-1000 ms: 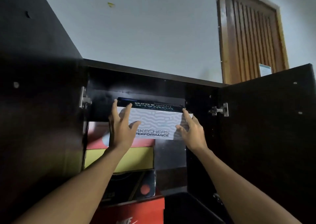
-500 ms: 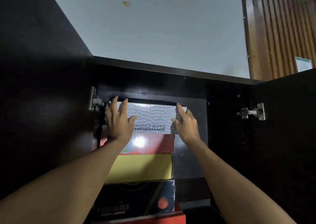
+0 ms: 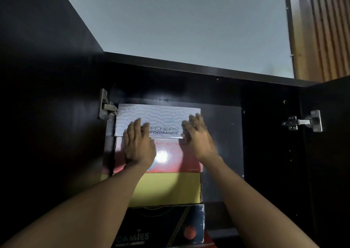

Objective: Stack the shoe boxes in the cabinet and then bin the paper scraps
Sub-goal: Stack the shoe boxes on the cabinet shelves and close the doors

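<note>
Both my hands, left hand (image 3: pixel 139 145) and right hand (image 3: pixel 198 138), lie flat-fingered on the stiff, light white shoe box (image 3: pixel 162 115), pressing at 12 o'clock.

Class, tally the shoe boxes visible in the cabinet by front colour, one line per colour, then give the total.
White patterned box: 1
Red box: 1
Yellow box: 1
Dark box: 1
Total: 4, counting whole fronts only

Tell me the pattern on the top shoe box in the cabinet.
The top shoe box is white with wavy grey lines, seen in the head view.
</note>
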